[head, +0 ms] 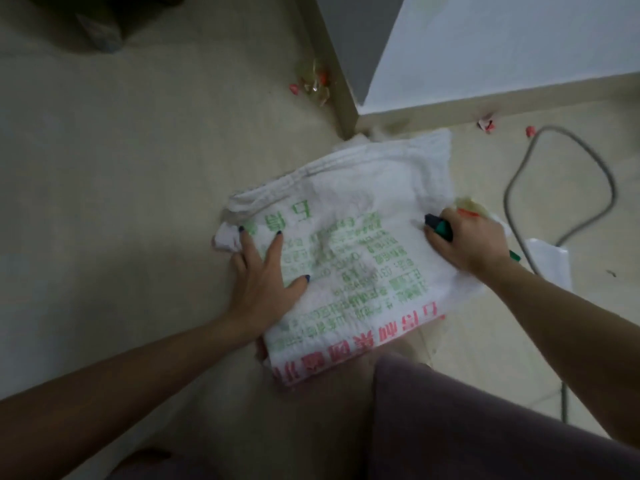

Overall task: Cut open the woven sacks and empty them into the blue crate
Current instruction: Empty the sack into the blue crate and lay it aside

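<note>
Printed white woven sack (346,209) lying flat on the floor (138,168), left hand (266,275) pressing it, fingers (275,247) spread wide, right hand (471,240) fingers curled round a green cutter (441,226) at its right edge, grey cable (602,188) nearby

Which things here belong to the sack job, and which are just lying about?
Job: sack; cutter, gripped by the right hand; left hand, pressing flat on the sack.
Lying about: wrappers by the table leg; cable.
</note>
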{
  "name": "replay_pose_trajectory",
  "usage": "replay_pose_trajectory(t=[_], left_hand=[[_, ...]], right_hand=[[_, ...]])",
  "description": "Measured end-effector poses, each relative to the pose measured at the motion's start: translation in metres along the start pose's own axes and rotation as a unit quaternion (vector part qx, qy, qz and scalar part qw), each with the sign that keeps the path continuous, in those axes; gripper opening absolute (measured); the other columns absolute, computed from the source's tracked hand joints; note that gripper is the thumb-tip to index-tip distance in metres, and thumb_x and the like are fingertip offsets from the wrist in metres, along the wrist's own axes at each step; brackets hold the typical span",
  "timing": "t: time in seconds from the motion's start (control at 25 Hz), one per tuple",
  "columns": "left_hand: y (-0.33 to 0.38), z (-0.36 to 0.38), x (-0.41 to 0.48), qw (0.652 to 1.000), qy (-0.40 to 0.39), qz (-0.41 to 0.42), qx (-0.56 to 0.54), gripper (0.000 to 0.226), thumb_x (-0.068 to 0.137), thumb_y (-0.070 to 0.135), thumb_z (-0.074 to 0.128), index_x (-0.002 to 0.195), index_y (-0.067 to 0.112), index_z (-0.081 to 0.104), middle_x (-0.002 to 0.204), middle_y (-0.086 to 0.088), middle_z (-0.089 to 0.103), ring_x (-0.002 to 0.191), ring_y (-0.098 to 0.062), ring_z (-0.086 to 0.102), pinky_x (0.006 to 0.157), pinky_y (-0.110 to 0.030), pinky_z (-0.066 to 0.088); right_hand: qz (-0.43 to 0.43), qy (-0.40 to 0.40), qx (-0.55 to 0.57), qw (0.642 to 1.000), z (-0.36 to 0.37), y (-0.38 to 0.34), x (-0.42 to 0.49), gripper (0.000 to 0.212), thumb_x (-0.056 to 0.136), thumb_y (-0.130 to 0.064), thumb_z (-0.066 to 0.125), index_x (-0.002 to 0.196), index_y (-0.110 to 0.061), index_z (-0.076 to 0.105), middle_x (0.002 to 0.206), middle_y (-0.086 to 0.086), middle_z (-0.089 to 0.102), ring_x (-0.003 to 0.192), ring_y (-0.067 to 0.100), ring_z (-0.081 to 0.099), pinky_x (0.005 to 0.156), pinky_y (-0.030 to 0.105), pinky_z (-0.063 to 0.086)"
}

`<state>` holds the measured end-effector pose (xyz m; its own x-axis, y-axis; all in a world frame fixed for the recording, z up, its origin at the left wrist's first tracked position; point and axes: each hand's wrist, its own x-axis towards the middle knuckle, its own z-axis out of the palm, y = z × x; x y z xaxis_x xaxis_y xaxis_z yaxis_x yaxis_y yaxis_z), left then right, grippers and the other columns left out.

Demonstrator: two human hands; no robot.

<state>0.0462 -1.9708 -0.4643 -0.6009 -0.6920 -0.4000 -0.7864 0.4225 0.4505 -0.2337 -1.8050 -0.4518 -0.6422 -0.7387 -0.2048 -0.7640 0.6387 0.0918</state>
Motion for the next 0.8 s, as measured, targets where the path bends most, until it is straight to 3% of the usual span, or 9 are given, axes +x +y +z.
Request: replay_pose_trajectory(t=[0.12, 0.28, 0.4, 0.52, 0.6, 0.72, 0.8], left_hand=[[0.028, 0.011, 0.003, 0.994, -0.075, 0.075, 0.003, 0.094, 0.082, 0.053, 0.061, 0.150, 0.020, 0.004, 0.154, -0.016, -0.019, 0.143, -0.033, -0.006, 0.112, -0.033, 0.005], [0.074, 0.024, 0.039, 0.988, -0.134, 0.075, 0.012, 0.110, 0.076, 0.052, 0.068, 0.149, 0.011, -0.004, 0.154, -0.017, -0.020, 0.143, -0.034, -0.012, 0.114, -0.038, 0.001], [0.110, 0.025, 0.063, 0.988, -0.125, 0.053, 0.078, 0.111, 0.079, 0.050, 0.066, 0.148, 0.002, -0.007, 0.153, -0.022, -0.019, 0.141, -0.040, -0.013, 0.114, -0.046, -0.001], [0.145, 0.024, 0.080, 0.987, -0.110, 0.067, 0.099, 0.108, 0.081, 0.048, 0.065, 0.147, -0.002, -0.005, 0.153, -0.023, -0.016, 0.141, -0.041, -0.012, 0.115, -0.048, 0.000], [0.166, 0.029, 0.090, 0.987, -0.108, 0.082, 0.084, 0.106, 0.083, 0.046, 0.064, 0.146, -0.005, -0.005, 0.153, -0.024, -0.014, 0.141, -0.042, -0.013, 0.115, -0.050, 0.000], [0.194, 0.035, 0.108, 0.991, -0.097, 0.079, 0.056, 0.104, 0.086, 0.043, 0.062, 0.143, -0.011, -0.005, 0.153, -0.025, -0.012, 0.142, -0.039, -0.012, 0.115, -0.050, 0.002], [0.205, 0.039, 0.118, 0.993, -0.094, 0.068, 0.032, 0.103, 0.086, 0.044, 0.062, 0.143, -0.011, -0.004, 0.153, -0.024, -0.012, 0.142, -0.038, -0.012, 0.116, -0.048, 0.002]], right_hand=[[0.079, -0.042, -0.033, 0.995, 0.008, 0.038, -0.022, 0.047, 0.090, -0.056, 0.040, 0.101, -0.012, 0.054, 0.091, 0.019, 0.066, 0.088, 0.037, 0.061, 0.068, 0.036, 0.045], [0.224, -0.059, 0.018, 0.973, 0.005, 0.070, -0.028, 0.035, 0.091, -0.042, 0.048, 0.102, -0.009, 0.054, 0.086, 0.019, 0.059, 0.076, 0.035, 0.055, 0.065, 0.036, 0.045], [0.252, 0.002, 0.018, 0.968, -0.012, 0.072, -0.025, 0.023, 0.094, -0.029, 0.048, 0.103, -0.008, 0.052, 0.085, 0.015, 0.058, 0.068, 0.031, 0.048, 0.060, 0.035, 0.040], [0.237, 0.097, 0.022, 0.966, -0.028, 0.077, -0.036, 0.024, 0.093, -0.022, 0.051, 0.107, -0.004, 0.057, 0.114, 0.014, 0.056, 0.084, 0.035, 0.056, 0.063, 0.036, 0.038], [0.272, 0.123, 0.055, 0.953, -0.035, 0.083, -0.044, 0.026, 0.092, -0.026, 0.054, 0.105, -0.003, 0.059, 0.115, 0.014, 0.056, 0.091, 0.036, 0.057, 0.065, 0.035, 0.037], [0.372, 0.025, 0.272, 0.887, -0.036, 0.075, -0.041, 0.041, 0.083, -0.047, 0.065, 0.100, -0.009, 0.061, 0.090, 0.008, 0.066, 0.077, 0.024, 0.061, 0.057, 0.028, 0.040], [0.382, -0.041, 0.339, 0.859, -0.031, 0.067, -0.035, 0.050, 0.074, -0.056, 0.071, 0.106, -0.019, 0.062, 0.087, 0.003, 0.067, 0.073, 0.018, 0.064, 0.056, 0.026, 0.045]])
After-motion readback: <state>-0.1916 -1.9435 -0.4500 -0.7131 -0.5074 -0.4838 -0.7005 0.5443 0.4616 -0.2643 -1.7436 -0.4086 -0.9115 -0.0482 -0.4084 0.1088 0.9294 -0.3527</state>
